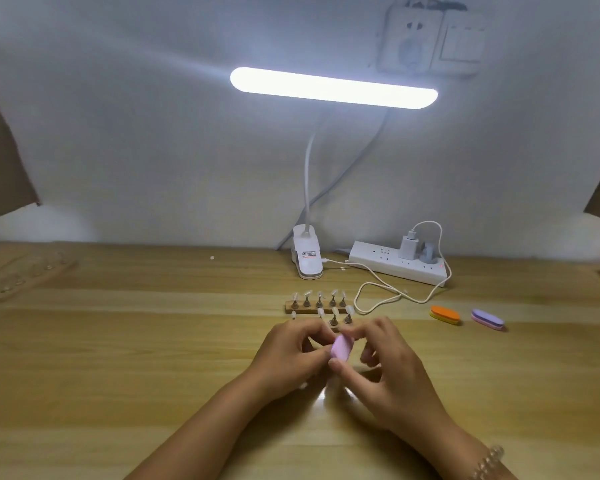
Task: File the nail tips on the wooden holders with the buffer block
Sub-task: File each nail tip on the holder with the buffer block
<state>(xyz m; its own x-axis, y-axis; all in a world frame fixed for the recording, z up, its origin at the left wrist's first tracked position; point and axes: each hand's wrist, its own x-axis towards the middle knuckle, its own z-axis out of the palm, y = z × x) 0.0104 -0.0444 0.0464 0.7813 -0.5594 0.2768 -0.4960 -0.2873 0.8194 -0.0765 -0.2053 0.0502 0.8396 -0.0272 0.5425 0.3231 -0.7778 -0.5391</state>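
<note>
The right hand [392, 372] pinches the buffer block [342, 348] in its fingers, tilted likely for filing toward the left hand [291, 348] at 9 o'clock, whose grip I cannot tell

On the desk [153, 341], wooden holders [316, 308] stand before the lamp clip [307, 252]; the power strip [395, 265] lies right of the clip, and spare blocks [445, 315] lie right of the holders.

No legible text. Only a small printed label [309, 254] on the lamp clamp [305, 270], at twelve o'clock on the surface [153, 341], too blurred to read.
</note>
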